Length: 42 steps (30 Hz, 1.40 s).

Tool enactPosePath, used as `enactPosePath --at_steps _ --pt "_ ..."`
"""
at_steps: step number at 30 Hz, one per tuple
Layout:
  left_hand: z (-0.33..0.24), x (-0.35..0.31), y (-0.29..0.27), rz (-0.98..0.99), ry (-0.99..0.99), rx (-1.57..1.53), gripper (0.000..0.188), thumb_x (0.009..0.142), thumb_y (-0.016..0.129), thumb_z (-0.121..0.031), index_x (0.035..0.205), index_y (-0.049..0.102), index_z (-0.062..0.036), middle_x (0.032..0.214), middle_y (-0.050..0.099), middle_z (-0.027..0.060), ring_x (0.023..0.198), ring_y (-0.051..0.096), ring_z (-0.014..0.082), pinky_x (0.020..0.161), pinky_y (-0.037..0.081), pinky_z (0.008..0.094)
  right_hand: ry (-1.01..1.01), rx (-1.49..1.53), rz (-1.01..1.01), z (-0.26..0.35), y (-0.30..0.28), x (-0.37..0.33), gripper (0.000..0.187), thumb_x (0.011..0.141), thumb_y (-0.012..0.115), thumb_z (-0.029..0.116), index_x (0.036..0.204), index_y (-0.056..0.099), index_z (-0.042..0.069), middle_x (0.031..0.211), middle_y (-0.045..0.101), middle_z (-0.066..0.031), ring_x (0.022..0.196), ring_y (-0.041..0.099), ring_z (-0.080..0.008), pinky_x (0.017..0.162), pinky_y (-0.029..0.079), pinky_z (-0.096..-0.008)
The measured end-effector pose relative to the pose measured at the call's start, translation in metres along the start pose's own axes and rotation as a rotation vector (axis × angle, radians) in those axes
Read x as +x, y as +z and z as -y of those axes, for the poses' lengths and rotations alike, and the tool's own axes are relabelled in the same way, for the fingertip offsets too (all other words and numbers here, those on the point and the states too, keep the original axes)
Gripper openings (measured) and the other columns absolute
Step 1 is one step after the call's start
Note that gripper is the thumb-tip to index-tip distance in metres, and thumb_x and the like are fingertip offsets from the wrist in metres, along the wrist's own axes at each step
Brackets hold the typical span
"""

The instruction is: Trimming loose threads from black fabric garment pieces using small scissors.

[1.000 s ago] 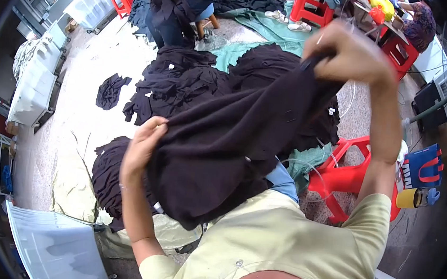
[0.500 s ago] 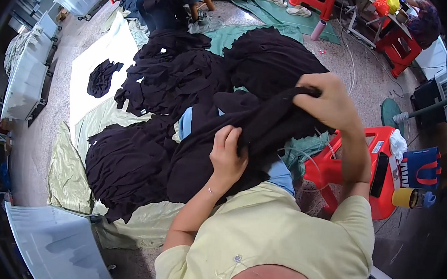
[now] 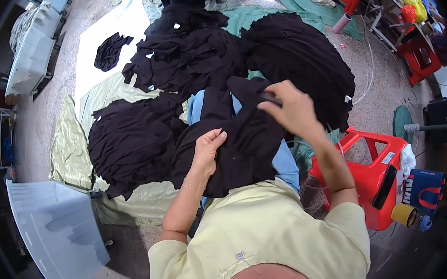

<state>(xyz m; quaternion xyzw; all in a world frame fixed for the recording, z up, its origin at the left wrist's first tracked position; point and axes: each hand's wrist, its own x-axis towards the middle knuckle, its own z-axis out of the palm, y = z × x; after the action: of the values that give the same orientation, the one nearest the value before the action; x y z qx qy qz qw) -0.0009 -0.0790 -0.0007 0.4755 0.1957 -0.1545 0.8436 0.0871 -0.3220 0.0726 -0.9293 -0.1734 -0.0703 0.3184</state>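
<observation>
A black garment (image 3: 251, 155) lies spread across my lap, over light blue trousers (image 3: 286, 169). My left hand (image 3: 209, 151) is closed on it, thumb and fingers pinching a fold near its middle. My right hand (image 3: 292, 111) is over the garment's far right part, thumb and fingers apart; some blur shows at the fingertips. Around the lap are heaps of black garments: one to the left (image 3: 133, 139), one farther ahead (image 3: 193, 57), and a broad one at the far right (image 3: 299, 61).
A red stool (image 3: 380, 206) at my right holds a black phone (image 3: 385, 186). Beside it are a blue bag (image 3: 424, 189) and a yellow-banded bottle (image 3: 407, 215). A translucent bin (image 3: 59, 229) stands at the near left. One small black garment (image 3: 112, 51) lies on a white sheet (image 3: 94, 35).
My right hand has let go of the raised cloth and moved left and lower in the view. The garment has dropped onto my lap. My left hand has shifted slightly left.
</observation>
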Motion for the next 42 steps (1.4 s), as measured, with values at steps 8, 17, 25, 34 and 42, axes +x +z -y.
enactPosePath --at_steps 8,17,25,34,42 --pt "-0.012 0.0 0.007 -0.051 -0.093 0.033 0.021 0.089 0.063 -0.007 0.108 0.067 0.0028 0.099 0.07 0.0064 0.083 0.065 0.01 0.077 0.051 0.0216 0.167 0.62 0.062 0.03 0.083 -0.038 0.033 0.101 0.042 0.032 0.104 0.057 0.002 0.081 0.062 -0.0104 0.072 0.062 -0.0192 0.065 0.046 -0.0287" --pt "-0.01 -0.003 0.011 -0.063 -0.02 0.031 0.017 0.091 0.063 -0.009 0.103 0.068 0.0023 0.093 0.069 0.0027 0.079 0.062 0.0051 0.073 0.048 0.0185 -0.053 0.343 -0.108 0.026 0.099 -0.048 0.02 0.081 0.071 0.021 0.09 0.059 0.008 0.08 0.065 -0.0033 0.064 0.066 -0.0193 0.055 0.05 -0.0296" --pt "-0.012 -0.005 0.016 -0.11 0.02 0.067 0.014 0.089 0.065 -0.008 0.099 0.069 0.0017 0.089 0.068 0.0007 0.08 0.06 0.004 0.074 0.046 0.0174 -0.131 0.221 -0.104 0.028 0.099 -0.044 0.014 0.082 0.07 0.016 0.087 0.062 0.005 0.077 0.065 -0.0045 0.065 0.066 -0.0197 0.057 0.05 -0.0287" --pt "0.002 0.024 0.008 -0.126 0.16 0.018 0.008 0.085 0.055 0.003 0.086 0.057 -0.0049 0.092 0.062 0.0034 0.089 0.055 0.0083 0.086 0.039 0.0212 0.417 0.842 -0.28 0.006 0.118 -0.05 0.014 0.092 0.062 0.015 0.093 0.062 0.001 0.07 0.057 0.0013 0.064 0.051 -0.0039 0.06 0.042 -0.0206" --pt "-0.002 0.028 0.026 0.062 -0.034 0.418 0.029 0.092 0.064 -0.02 0.111 0.063 0.0007 0.101 0.063 0.0023 0.093 0.056 0.0079 0.088 0.042 0.021 0.441 0.972 -0.266 -0.002 0.118 -0.048 0.014 0.093 0.062 0.016 0.094 0.06 0.001 0.069 0.057 0.0007 0.062 0.051 -0.0039 0.057 0.042 -0.0214"
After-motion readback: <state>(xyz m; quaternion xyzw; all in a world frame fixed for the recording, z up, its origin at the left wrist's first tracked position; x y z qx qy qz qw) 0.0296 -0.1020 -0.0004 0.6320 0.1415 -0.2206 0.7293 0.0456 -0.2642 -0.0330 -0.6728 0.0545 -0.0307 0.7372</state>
